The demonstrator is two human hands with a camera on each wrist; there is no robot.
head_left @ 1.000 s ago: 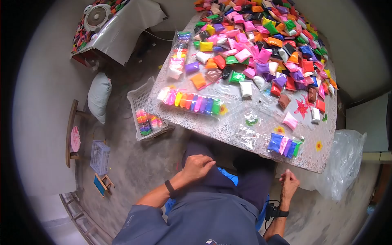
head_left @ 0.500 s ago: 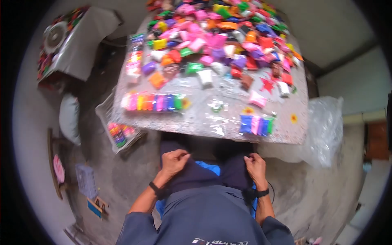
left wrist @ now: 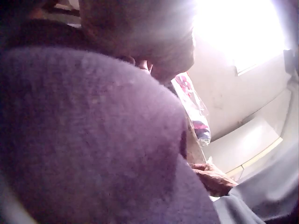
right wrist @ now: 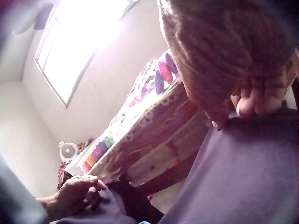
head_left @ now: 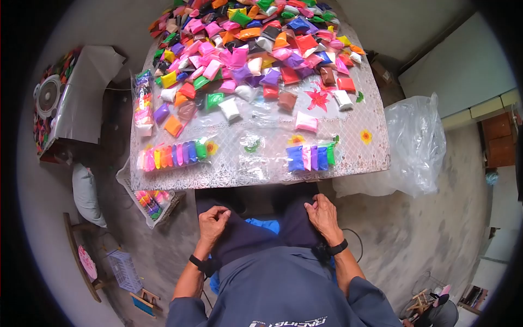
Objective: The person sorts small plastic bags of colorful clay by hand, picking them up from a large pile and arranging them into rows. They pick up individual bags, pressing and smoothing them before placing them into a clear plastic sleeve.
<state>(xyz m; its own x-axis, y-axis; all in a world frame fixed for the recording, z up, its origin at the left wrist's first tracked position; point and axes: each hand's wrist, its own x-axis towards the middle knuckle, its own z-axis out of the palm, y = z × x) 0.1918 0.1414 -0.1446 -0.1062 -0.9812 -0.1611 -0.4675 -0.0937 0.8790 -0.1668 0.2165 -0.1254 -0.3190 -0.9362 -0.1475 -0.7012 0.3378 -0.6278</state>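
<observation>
Loosely curled and empty, the left hand and right hand rest on soft dark trousers. Beyond, rows of glossy, pillow-shaped packets lie on the lace-patterned worktop. The right hand, earlier beside the trousers, has moved in.

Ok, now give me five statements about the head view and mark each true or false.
1. The left hand is on the table. False: it is at the dark trousers.
2. A clear plastic bag is right of the table. True.
3. The left packet row has fewer packets than the right packet row. False: it has more.
4. The right hand holds no packet. True.
5. The white fan is right of the table. False: it is left.
</observation>
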